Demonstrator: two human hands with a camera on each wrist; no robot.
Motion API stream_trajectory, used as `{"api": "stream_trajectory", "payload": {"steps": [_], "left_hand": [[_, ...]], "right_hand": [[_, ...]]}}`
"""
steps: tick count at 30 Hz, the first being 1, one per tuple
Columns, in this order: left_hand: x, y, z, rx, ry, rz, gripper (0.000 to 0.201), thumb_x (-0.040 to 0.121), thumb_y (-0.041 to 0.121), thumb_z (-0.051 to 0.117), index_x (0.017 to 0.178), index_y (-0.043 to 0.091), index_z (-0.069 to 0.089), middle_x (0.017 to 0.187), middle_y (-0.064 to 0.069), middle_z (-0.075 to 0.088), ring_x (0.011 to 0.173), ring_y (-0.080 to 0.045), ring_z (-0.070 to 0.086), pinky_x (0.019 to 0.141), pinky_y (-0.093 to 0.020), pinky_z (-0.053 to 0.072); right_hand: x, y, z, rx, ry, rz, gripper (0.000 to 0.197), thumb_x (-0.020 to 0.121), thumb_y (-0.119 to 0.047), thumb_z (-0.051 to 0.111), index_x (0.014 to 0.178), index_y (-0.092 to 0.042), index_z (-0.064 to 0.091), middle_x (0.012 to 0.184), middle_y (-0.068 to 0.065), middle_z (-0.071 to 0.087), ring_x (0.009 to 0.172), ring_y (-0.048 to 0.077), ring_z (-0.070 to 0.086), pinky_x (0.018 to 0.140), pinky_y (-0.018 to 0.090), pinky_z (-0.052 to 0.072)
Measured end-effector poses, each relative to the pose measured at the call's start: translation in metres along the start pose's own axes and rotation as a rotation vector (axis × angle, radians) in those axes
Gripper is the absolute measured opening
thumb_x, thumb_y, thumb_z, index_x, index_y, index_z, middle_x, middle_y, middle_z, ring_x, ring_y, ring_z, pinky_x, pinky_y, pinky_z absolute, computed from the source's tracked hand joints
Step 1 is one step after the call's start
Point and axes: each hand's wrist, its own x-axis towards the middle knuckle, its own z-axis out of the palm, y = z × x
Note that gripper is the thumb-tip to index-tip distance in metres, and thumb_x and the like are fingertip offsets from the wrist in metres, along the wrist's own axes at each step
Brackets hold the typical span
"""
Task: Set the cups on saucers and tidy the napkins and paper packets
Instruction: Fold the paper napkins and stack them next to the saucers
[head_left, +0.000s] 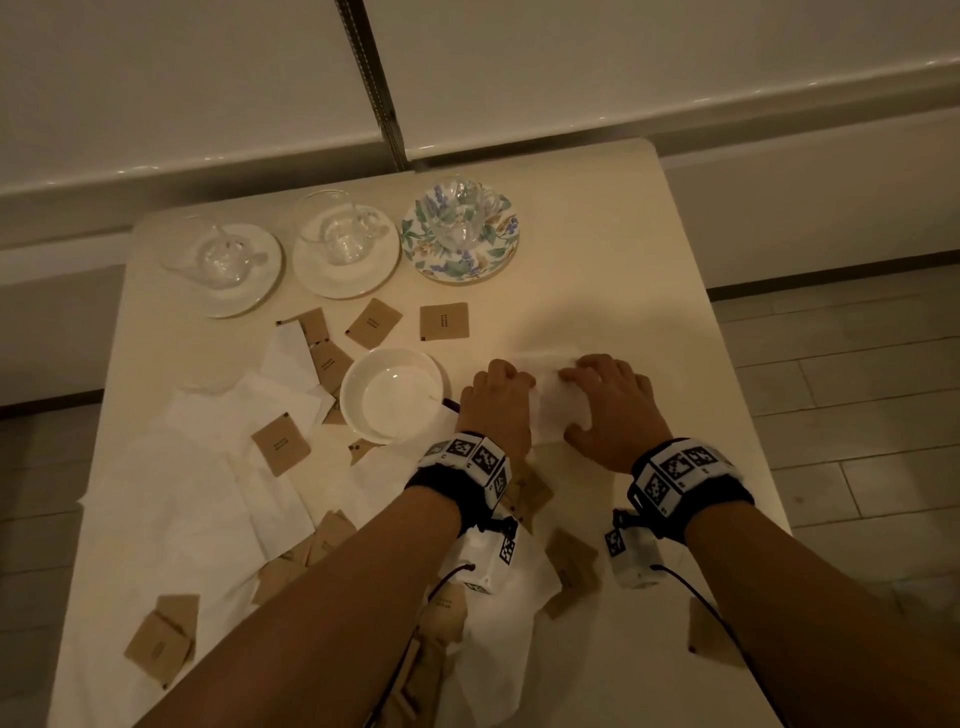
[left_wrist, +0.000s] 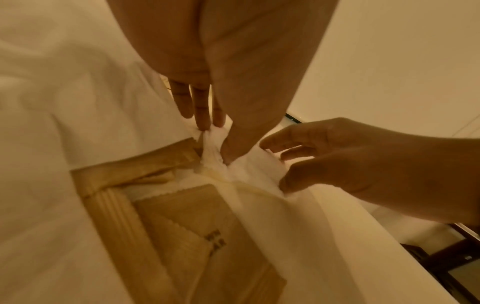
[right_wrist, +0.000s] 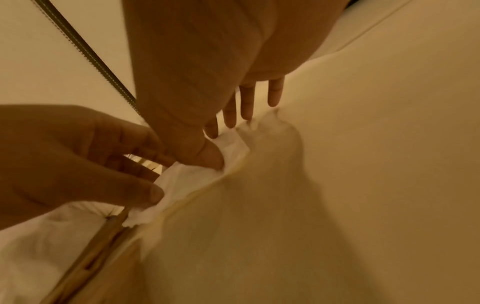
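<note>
Both forearms reach away from me over the near edge of the counter (head_left: 649, 291), each with a black strap and checker-marked blocks at the wrist. My left hand (head_left: 496, 402) and right hand (head_left: 610, 402) sit side by side, knuckles up, on one small white napkin (head_left: 558, 402) right of centre. On each hand the thumb and curled fingers (left_wrist: 201, 109) pinch the soft, crinkled paper; the wrist views show it bunched into folds between them. Just left of my left hand stands a round, glossy white bowl (head_left: 393, 392). Loose white napkins (head_left: 208, 467) and flat, square brown packets (head_left: 444, 322) with serrated edges lie strewn over the near left. Along the far edge, three clear glass cups (head_left: 337, 228) stand on saucers (head_left: 460, 231), two plain white, one flowered.
</note>
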Motion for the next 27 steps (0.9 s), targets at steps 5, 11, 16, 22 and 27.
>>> {"api": "stream_trajectory", "payload": {"steps": [5,11,16,22,27], "left_hand": [[-0.015,-0.001,-0.009,-0.204,0.147,0.051,0.056,0.086,0.006,0.060,0.138,0.021,0.045,0.140,-0.004,0.036,0.122,-0.023,0.043,0.102,-0.033,0.035],[-0.066,-0.026,-0.012,-0.428,0.116,0.041,0.023,0.093,0.005,0.054,0.113,0.013,0.062,0.114,-0.003,0.062,0.096,-0.016,0.058,0.090,-0.029,0.049],[-0.104,-0.052,-0.001,-0.303,-0.060,0.043,0.036,0.085,-0.005,0.051,0.115,0.010,0.063,0.117,-0.006,0.059,0.108,-0.022,0.055,0.098,-0.032,0.043],[-0.127,-0.068,0.014,-0.285,-0.077,0.028,0.048,0.076,0.011,0.072,0.120,0.020,0.057,0.123,-0.001,0.047,0.110,-0.019,0.049,0.095,-0.029,0.043],[-0.134,-0.073,0.024,-0.267,-0.087,0.007,0.051,0.073,0.023,0.077,0.120,0.022,0.056,0.124,-0.001,0.046,0.113,-0.021,0.047,0.097,-0.033,0.043]], "right_hand": [[-0.019,-0.011,-0.009,0.136,0.147,0.084,0.054,0.082,-0.028,0.067,0.132,-0.021,0.050,0.130,0.004,0.045,0.122,0.025,0.041,0.103,0.040,0.030],[-0.049,-0.065,0.005,0.213,-0.179,-0.043,0.025,0.086,-0.038,0.062,0.106,-0.022,0.062,0.099,-0.004,0.060,0.087,0.017,0.059,0.082,0.037,0.050],[-0.067,-0.090,0.034,-0.044,-0.279,-0.143,0.048,0.077,-0.057,0.065,0.115,-0.031,0.050,0.107,-0.005,0.057,0.095,0.020,0.057,0.084,0.038,0.037],[-0.078,-0.094,0.047,-0.004,-0.194,-0.103,0.026,0.086,-0.033,0.057,0.111,-0.028,0.050,0.109,-0.003,0.057,0.095,0.025,0.061,0.084,0.038,0.034],[-0.084,-0.090,0.047,-0.027,-0.197,0.003,0.035,0.084,-0.045,0.060,0.110,-0.023,0.051,0.103,-0.001,0.063,0.097,0.024,0.060,0.086,0.038,0.038]]}}
